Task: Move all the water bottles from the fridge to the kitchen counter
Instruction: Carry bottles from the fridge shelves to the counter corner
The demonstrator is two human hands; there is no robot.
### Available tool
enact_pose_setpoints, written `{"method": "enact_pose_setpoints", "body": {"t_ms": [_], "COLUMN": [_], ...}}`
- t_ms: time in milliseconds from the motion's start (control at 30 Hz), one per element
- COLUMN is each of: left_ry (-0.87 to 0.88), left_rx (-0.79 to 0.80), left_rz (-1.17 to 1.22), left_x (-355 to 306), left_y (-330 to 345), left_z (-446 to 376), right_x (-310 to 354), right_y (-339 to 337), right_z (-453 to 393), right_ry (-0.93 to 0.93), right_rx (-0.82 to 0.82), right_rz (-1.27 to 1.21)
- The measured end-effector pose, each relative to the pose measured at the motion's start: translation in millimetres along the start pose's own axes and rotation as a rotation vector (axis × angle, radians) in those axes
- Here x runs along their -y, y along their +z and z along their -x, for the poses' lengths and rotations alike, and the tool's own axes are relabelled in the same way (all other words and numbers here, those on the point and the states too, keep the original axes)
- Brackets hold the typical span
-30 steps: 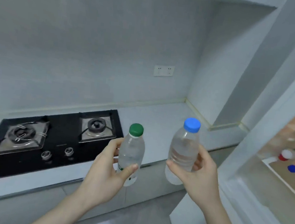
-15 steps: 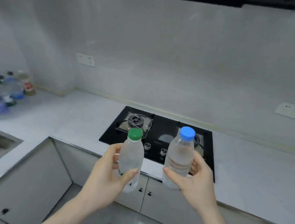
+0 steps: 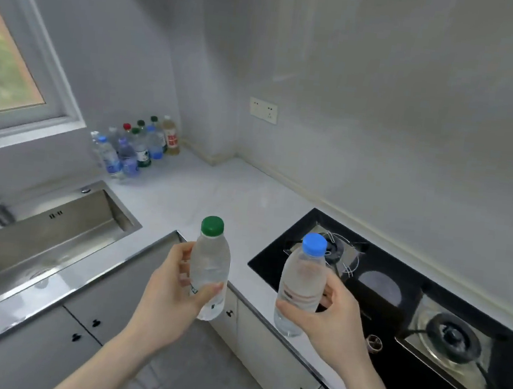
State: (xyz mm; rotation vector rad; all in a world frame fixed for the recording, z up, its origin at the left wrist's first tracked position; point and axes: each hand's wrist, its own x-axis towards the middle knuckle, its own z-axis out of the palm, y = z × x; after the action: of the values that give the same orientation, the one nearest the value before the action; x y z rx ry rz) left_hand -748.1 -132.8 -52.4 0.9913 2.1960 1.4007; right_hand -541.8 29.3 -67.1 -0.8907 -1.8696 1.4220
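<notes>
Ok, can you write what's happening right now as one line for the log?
left hand: holds green-capped bottle | right hand: holds blue-capped bottle | both upright, in air | bottle group: counter corner

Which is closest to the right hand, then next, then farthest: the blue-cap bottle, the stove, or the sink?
1. Blue-cap bottle: held in the right hand.
2. Stove: just beyond the hand, on the right.
3. Sink: far left.

Clear plastic bottles point(image 3: 209, 269) — brushed, shiny steel sink point(image 3: 62, 236); glossy black glass hob point(image 3: 273, 260); pale, smooth counter point(image 3: 216, 196).
</notes>
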Motion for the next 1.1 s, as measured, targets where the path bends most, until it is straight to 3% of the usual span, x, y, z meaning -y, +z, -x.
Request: {"method": "enact_pose_setpoints", "body": {"t_ms": [400,800,1100], "left_ry": [-0.173,-0.141,-0.169], "left_rx": [-0.27,-0.238,-0.163], "left_rz": [0.015,-0.022,-0.045], "left_x": [56,144,186], "left_y": [-73,-177,-214], "left_z": [-71,-209,-298], "right_x": [12,27,17], "right_y": [123,273,331], "right_z": [-143,-254,-317], "right_ry": [-0.118,-0.079,0.015], "right_rx": [0.339,0.298,0.235], "right_rz": [0.079,0.157,0.171]}}
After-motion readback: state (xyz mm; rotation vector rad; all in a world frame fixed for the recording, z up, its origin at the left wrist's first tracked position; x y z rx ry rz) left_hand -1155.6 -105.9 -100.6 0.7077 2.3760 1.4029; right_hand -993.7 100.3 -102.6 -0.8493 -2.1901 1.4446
